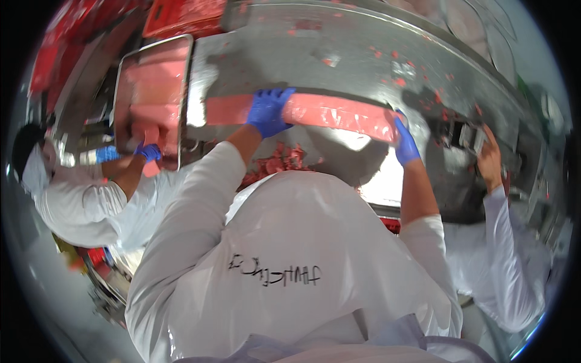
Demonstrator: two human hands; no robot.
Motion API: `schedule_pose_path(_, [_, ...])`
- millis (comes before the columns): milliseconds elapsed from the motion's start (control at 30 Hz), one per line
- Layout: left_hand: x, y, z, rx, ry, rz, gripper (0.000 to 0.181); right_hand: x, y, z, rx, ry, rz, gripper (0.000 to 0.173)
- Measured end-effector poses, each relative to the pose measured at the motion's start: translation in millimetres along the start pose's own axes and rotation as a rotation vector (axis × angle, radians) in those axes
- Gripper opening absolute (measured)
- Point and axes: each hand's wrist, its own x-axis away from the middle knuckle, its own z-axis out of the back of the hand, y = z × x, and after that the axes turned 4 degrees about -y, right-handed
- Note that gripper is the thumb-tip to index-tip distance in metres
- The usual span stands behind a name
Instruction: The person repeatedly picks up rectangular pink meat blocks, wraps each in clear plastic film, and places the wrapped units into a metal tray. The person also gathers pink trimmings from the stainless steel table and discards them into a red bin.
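Observation:
A long pink slab of what looks like processed meat (338, 114) lies crosswise before me on the stainless steel table (290, 59). My left hand (271, 112), in a blue glove, rests over the slab left of its middle, with the fingers across the far edge. At the slab's right end, my right hand (407, 143), also gloved in blue, grips the end face, its fingertips partly hidden. Pink scraps (277, 162) are heaped on the table between my arms and my apron.
At left a co-worker's gloved hand (149, 152) holds a pink piece over a metal tray (186, 90) of pink slabs. Another person's bare hand (490, 156) touches a metal device (470, 137) at right. A red crate (159, 18) stands at the far left; small scraps dot the table.

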Motion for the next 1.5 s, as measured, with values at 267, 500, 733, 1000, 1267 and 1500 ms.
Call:
schedule_pose_path(267, [21.1,-15.3,-0.9,-0.082,-0.006,0.057,0.085,69.7,45.9,6.1,0.016,-0.018,-0.271,0.074])
schedule_pose_path(500, [42.9,-22.0,-5.6,-0.119,0.002,-0.056,0.075,107.0,36.4,48.4,0.486,0.014,-0.377,0.089])
schedule_pose_path(733, [68.4,-70.1,-26.3,-0.261,0.191,0.083,0.076,68.9,49.1,-50.7,0.267,-0.165,-0.705,0.014])
schedule_pose_path(1000, [129.8,-92.1,39.3,-0.080,0.136,0.012,0.104,-24.4,47.4,-317.1,0.644,-0.568,-0.353,0.050])
schedule_pose_path(1267, [132.9,-128.6,40.9,0.036,0.382,0.319,0.055,30.8,-15.6,-413.6,0.958,-0.637,0.048,0.053])
schedule_pose_path(1500, [142.5,-150.0,7.4,0.083,0.348,0.447,0.036,117.6,-78.4,-295.8,0.866,-0.394,0.466,0.061])
